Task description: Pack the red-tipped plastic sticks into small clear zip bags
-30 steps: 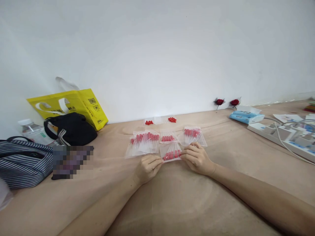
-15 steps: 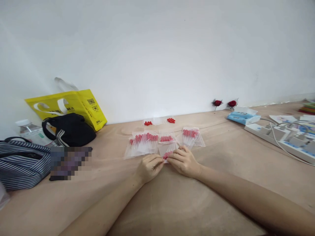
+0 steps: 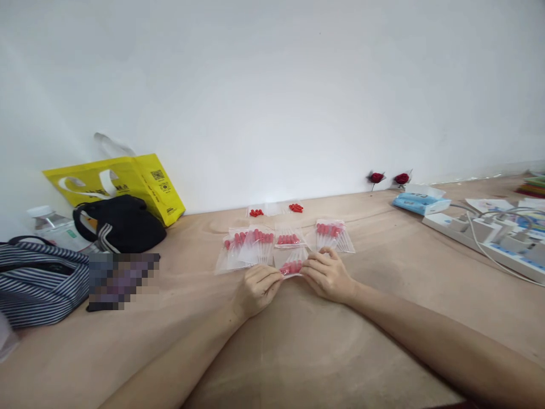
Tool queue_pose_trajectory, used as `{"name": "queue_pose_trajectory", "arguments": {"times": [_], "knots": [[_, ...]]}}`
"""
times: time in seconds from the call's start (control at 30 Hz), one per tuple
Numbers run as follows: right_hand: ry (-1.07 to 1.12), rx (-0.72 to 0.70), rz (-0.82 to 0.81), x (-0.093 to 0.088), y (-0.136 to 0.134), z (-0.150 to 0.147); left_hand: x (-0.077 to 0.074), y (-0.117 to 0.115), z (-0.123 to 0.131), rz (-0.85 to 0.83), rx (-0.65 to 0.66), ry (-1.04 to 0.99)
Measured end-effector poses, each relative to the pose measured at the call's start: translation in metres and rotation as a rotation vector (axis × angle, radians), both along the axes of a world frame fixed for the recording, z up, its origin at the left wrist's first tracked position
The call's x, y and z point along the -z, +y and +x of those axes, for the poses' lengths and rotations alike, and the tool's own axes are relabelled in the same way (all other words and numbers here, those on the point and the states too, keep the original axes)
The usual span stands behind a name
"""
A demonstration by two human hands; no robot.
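A small clear plastic bag [image 3: 292, 262] with red-tipped sticks inside lies on the wooden table [image 3: 323, 352] between my hands. My left hand [image 3: 258, 288] pinches its left edge with curled fingers. On the bag's right edge my right hand [image 3: 327, 275] is closed too. Behind it lie several more filled bags: a pile [image 3: 249, 245] at the left, one [image 3: 289, 238] in the middle and one [image 3: 333, 234] at the right.
Two small heaps of red caps [image 3: 256, 213] [image 3: 296, 208] lie near the wall. At the left stand a yellow bag [image 3: 128, 182], a black bag [image 3: 121, 224], a striped bag [image 3: 40, 278] and a water bottle [image 3: 53, 227]. At the right are a power strip [image 3: 494, 238], a blue packet [image 3: 421, 201] and two red roses [image 3: 388, 179].
My right hand slid left along the bag toward my left hand, then drew back a little to the right. The left hand has hardly moved.
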State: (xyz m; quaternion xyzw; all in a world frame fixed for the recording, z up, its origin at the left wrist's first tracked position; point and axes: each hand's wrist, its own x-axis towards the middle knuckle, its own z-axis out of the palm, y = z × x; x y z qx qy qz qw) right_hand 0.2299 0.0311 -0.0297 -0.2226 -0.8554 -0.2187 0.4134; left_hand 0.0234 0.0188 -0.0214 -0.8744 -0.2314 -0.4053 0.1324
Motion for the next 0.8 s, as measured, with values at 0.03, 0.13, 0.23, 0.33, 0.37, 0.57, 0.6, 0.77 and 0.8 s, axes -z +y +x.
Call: {"name": "queue_pose_trajectory", "arguments": {"times": [0.03, 0.13, 0.23, 0.33, 0.37, 0.57, 0.6, 0.77, 0.8], "knots": [[-0.004, -0.003, -0.007, 0.000, 0.000, 0.005, 0.000, 0.000, -0.001, 0.000, 0.005, -0.002], [-0.005, -0.021, -0.028, 0.001, 0.001, 0.016, 0.000, -0.001, -0.002, -0.012, 0.025, -0.007], [0.025, -0.031, -0.035, 0.002, 0.002, 0.019, 0.002, -0.002, -0.003, -0.025, 0.032, -0.032], [0.045, -0.024, -0.025, 0.004, 0.002, 0.017, 0.002, -0.003, -0.004, -0.035, 0.033, -0.035], [0.045, -0.019, -0.022, 0.004, 0.002, 0.017, 0.002, -0.004, -0.004, -0.039, 0.031, -0.033], [0.009, 0.016, 0.001, 0.006, 0.009, 0.027, 0.000, -0.005, -0.009, -0.067, 0.007, -0.048], [0.002, 0.025, -0.009, 0.006, 0.010, 0.031, 0.000, -0.004, -0.009, -0.074, -0.008, -0.058], [-0.045, 0.097, -0.152, 0.003, 0.006, 0.034, 0.000, -0.002, -0.008, -0.108, -0.028, -0.067], [-0.056, 0.114, -0.179, 0.004, 0.004, 0.031, 0.000, -0.003, -0.007, -0.109, -0.023, -0.063]]}}
